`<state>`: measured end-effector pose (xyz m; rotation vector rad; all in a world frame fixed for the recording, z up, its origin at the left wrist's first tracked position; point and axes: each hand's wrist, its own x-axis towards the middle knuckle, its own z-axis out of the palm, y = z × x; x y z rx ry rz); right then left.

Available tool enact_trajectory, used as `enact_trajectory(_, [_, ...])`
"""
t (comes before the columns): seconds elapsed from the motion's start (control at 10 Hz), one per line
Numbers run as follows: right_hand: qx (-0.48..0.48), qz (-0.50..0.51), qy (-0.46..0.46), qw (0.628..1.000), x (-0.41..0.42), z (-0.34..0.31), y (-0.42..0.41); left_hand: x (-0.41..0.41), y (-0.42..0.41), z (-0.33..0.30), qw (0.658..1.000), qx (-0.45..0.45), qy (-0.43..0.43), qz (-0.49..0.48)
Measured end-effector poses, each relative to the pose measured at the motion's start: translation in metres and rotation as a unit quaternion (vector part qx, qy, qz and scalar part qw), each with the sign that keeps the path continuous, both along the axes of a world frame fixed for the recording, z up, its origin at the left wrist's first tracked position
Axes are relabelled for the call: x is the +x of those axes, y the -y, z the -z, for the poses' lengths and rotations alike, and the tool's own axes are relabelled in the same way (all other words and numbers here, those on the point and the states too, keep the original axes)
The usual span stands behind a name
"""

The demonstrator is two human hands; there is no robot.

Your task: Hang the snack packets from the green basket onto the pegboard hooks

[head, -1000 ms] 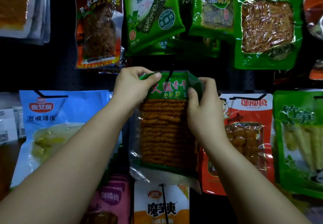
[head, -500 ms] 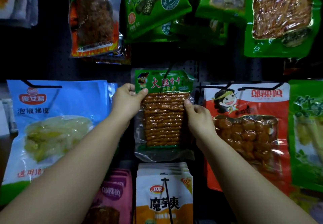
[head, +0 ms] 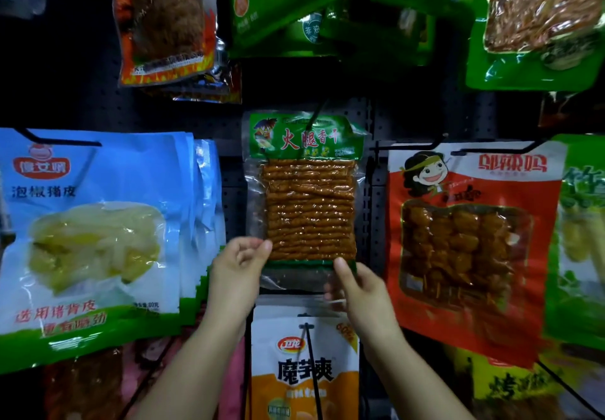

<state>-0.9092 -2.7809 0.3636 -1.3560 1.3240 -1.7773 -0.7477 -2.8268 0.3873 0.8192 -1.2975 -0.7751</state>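
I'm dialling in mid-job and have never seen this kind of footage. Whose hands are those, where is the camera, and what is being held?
There is no machine: a person wears one camera on the head, looking forward and down at a dark pegboard of hanging snacks. The left hand and right hand touch the bottom corners of a clear packet with a green header, full of brown sticks, which hangs from a hook. A blue packet hangs beside it on one side, a red packet on the other, a white-and-orange packet below.

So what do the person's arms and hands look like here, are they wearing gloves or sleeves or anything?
Nothing at all: both hands, left and right, are bare, with no gloves, rings or watch that I can see. Both forearms are bare too, with no sleeve showing as far as the picture's bottom edge. The nails look short and unpainted.
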Motion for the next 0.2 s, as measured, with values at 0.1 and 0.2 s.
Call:
enact_trajectory(0.1, [0.024,-0.022,0.059,0.998,0.000,0.011,0.002,0.000,0.005,0.015,1.000,0.009,-0.015,-0.013])
enact_trajectory(0.2, [0.068,-0.030,0.071,0.995,-0.002,0.021,-0.006,0.001,0.002,0.031,0.999,0.033,-0.001,-0.018])
